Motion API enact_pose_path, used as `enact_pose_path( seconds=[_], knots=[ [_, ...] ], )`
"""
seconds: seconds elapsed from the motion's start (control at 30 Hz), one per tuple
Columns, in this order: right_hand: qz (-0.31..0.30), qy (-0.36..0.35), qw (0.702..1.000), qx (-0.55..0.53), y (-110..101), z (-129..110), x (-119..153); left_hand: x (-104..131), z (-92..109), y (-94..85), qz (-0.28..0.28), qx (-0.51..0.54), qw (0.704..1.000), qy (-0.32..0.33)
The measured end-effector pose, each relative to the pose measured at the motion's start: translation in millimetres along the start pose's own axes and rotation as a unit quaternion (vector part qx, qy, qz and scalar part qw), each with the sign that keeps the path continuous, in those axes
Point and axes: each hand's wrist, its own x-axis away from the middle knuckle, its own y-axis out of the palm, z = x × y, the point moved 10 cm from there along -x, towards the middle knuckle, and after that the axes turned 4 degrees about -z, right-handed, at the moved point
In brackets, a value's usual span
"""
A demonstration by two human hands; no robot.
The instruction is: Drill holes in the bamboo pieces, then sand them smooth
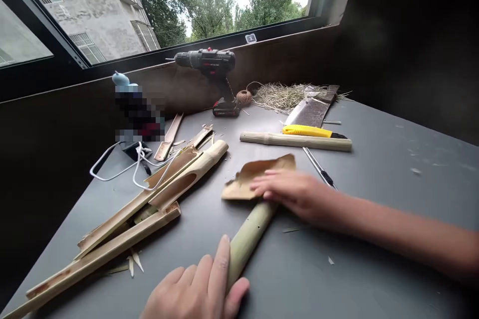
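My left hand (198, 284) is closed round the near end of a pale green bamboo tube (249, 237), its index finger stretched along the side. The tube slants away from me over the grey table, and small dark holes show on it. At its far end, my right hand (290, 192), slightly blurred, grips a curled tan sheet that looks like sandpaper (245, 184). The sheet has a torn edge and spreads out left of the fingers. My right palm lies over the tube's far end and hides it.
Split bamboo pieces (123, 239) lie at left beside a white cable (103, 177). Behind stand a cordless drill (215, 67), a twine ball (244, 97) and straw (279, 94). A cleaver (310, 112), yellow cutter (307, 131), bamboo stick (299, 140) and slim knife (318, 167) lie at back right.
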Motion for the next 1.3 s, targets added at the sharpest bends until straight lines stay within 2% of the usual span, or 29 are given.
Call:
enact_pose_path(
  seconds=[0.07, 0.1, 0.13, 0.17, 0.2, 0.27, 0.3, 0.33, 0.37, 0.47, 0.5, 0.53, 0.57, 0.67, 0.73, 0.77, 0.8, 0.87, 0.93, 0.97, 1.03, 1.13, 1.2, 1.27, 1.3],
  knots=[
    [0.023, 0.099, 0.995, 0.019, -18.0, 35.5, 2.0, -1.5, -14.1, 7.8, -0.055, 0.122, 0.99, -0.043],
    [0.032, 0.127, 0.991, 0.018, -24.8, 45.7, 3.4, -1.8, -21.6, 16.0, -0.099, 0.213, 0.969, -0.075],
    [0.038, 0.138, 0.99, 0.011, -29.1, 49.7, 4.0, -0.5, -28.0, 27.3, -0.153, 0.315, 0.929, -0.119],
    [0.044, 0.136, 0.99, 0.003, -31.4, 48.9, 4.1, 3.3, -32.0, 39.7, -0.209, 0.414, 0.869, -0.173],
    [0.048, 0.129, 0.991, -0.002, -31.7, 45.6, 4.0, 9.7, -32.9, 51.6, -0.259, 0.502, 0.792, -0.232],
    [0.054, 0.122, 0.991, 0.006, -29.3, 39.6, 4.4, 23.6, -27.0, 66.1, -0.324, 0.621, 0.633, -0.33],
    [0.059, 0.128, 0.99, 0.019, -28.1, 39.2, 5.0, 27.8, -23.6, 68.5, -0.336, 0.653, 0.575, -0.361],
    [0.063, 0.133, 0.988, 0.034, -27.3, 40.0, 5.5, 27.4, -22.1, 67.9, -0.33, 0.674, 0.546, -0.372],
    [0.065, 0.137, 0.987, 0.049, -26.6, 41.4, 5.6, 24.1, -22.8, 65.8, -0.315, 0.685, 0.543, -0.369],
    [0.06, 0.131, 0.986, 0.083, -23.6, 41.2, 4.2, 10.6, -32.2, 57.3, -0.263, 0.663, 0.616, -0.334],
    [0.063, 0.125, 0.986, 0.092, -22.7, 37.1, 3.8, 8.6, -33.4, 57.1, -0.259, 0.655, 0.629, -0.328],
    [0.069, 0.115, 0.986, 0.099, -21.3, 29.9, 3.6, 8.9, -32.7, 59.7, -0.265, 0.657, 0.624, -0.33],
    [0.077, 0.098, 0.987, 0.102, -19.0, 19.0, 3.5, 11.3, -30.1, 64.4, -0.278, 0.669, 0.601, -0.339],
    [0.082, 0.006, 0.994, 0.074, -4.5, -25.3, 3.6, 22.6, -20.4, 78.8, -0.298, 0.72, 0.494, -0.387],
    [0.057, -0.052, 0.996, 0.036, 5.9, -43.5, 3.7, 27.1, -16.0, 82.3, -0.29, 0.742, 0.447, -0.407],
    [0.042, -0.069, 0.997, 0.017, 8.3, -44.2, 3.6, 28.4, -13.3, 82.3, -0.289, 0.752, 0.429, -0.409],
    [0.033, -0.07, 0.997, 0.0, 7.5, -38.2, 3.3, 29.3, -10.2, 81.4, -0.291, 0.761, 0.41, -0.409],
    [0.028, -0.033, 0.999, -0.023, -0.4, -11.8, 2.1, 30.8, -5.4, 78.7, -0.3, 0.776, 0.374, -0.411],
    [0.032, 0.062, 0.997, -0.014, -8.7, 21.6, 2.4, 30.2, -5.8, 76.1, -0.293, 0.785, 0.357, -0.413],
    [0.036, 0.095, 0.995, -0.009, -10.8, 29.9, 3.1, 29.3, -6.9, 75.3, -0.285, 0.789, 0.356, -0.412],
    [0.034, 0.1, 0.994, -0.012, -7.0, 22.8, 1.5, 28.7, -6.3, 74.8, -0.282, 0.792, 0.358, -0.407],
    [0.021, 0.02, 0.998, -0.047, 6.1, -15.2, -4.8, 31.3, -2.7, 77.2, -0.289, 0.785, 0.368, -0.406],
    [0.018, -0.02, 0.998, -0.061, 6.5, -26.5, -6.6, 32.8, -2.2, 79.2, -0.289, 0.78, 0.374, -0.41],
    [0.022, -0.001, 0.999, -0.048, -2.0, -12.7, -6.2, 32.2, -7.2, 80.1, -0.273, 0.774, 0.394, -0.415],
    [0.024, 0.031, 0.999, -0.035, -7.7, 1.3, -5.3, 31.7, -12.4, 80.0, -0.261, 0.764, 0.415, -0.419]
  ],
)
